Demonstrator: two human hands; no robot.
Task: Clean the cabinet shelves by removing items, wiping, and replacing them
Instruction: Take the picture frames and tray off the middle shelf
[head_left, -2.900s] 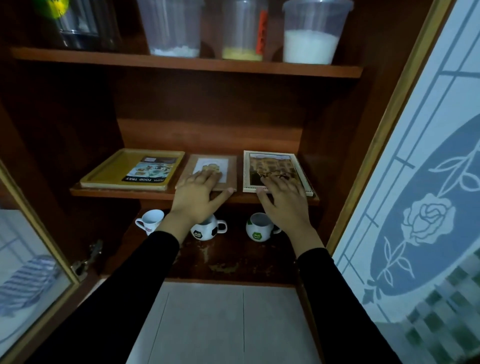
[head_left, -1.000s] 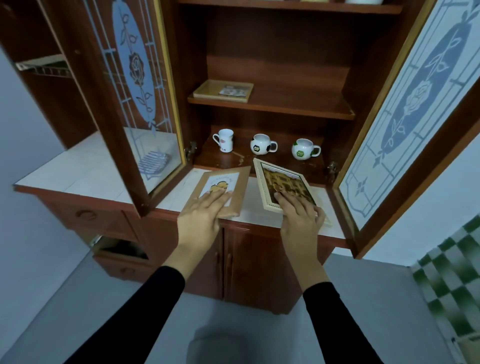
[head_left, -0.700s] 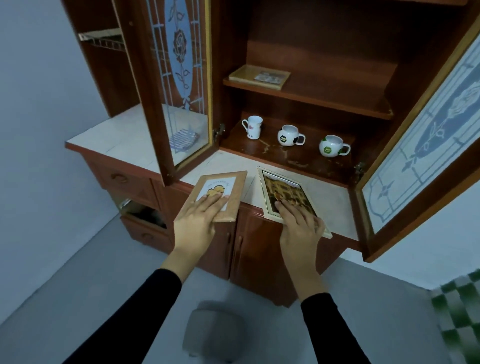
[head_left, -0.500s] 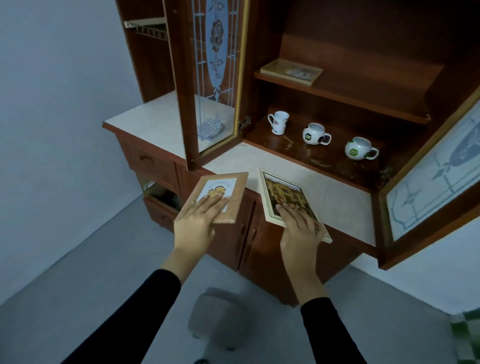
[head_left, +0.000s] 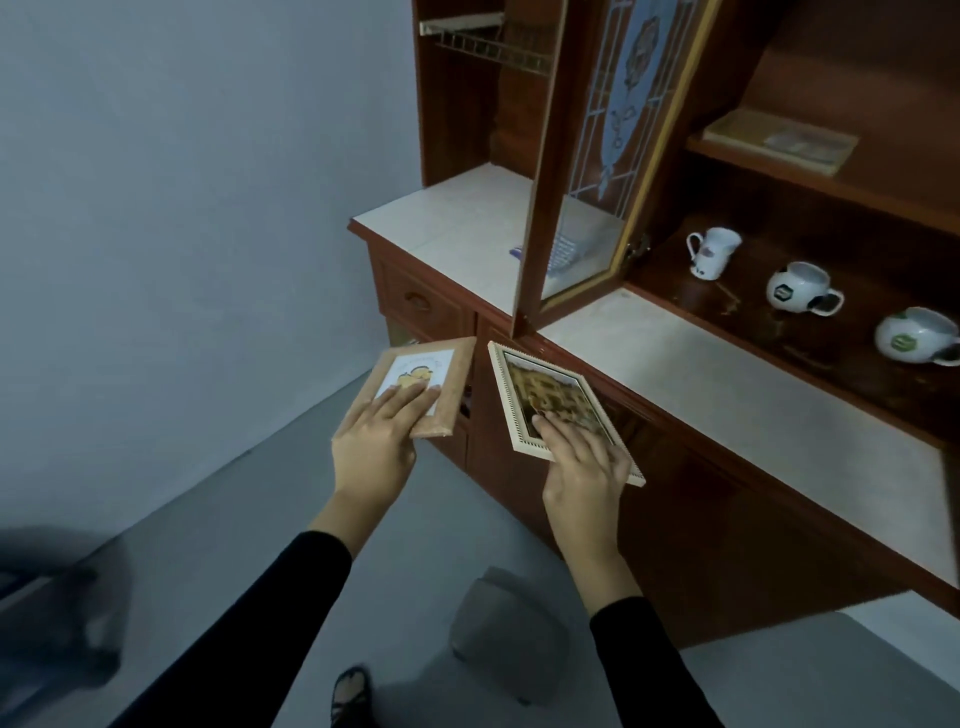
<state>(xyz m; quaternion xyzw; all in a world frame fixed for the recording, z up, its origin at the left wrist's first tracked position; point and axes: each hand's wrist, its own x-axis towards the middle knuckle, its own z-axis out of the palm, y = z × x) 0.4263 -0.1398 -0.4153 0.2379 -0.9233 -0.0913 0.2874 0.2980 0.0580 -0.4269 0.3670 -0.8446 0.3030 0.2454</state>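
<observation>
You have swung left and stepped back since half a second ago: both frames, which hung over the front edge of the cabinet's (head_left: 727, 530) counter (head_left: 727, 384), are now off it, in the air in front of the cabinet's lower left doors. Your grip looks unchanged. Your left hand (head_left: 371, 441) holds the brown frame (head_left: 457, 384) by its near end, fingers flat on top and thumb tucked at the edge below. Your right hand (head_left: 584, 467) holds the white frame (head_left: 545, 384) the same way, though its thumb is hidden. The frames sit side by side, close but apart, face up and tilted a little.

The brown frame has a small pale picture with a yellow figure. The white frame has a beaded rim around a tan building scene. In the cabinet, three mugs (head_left: 797, 287) stand on the low shelf and a tray (head_left: 779, 140) lies on the shelf above.
</observation>
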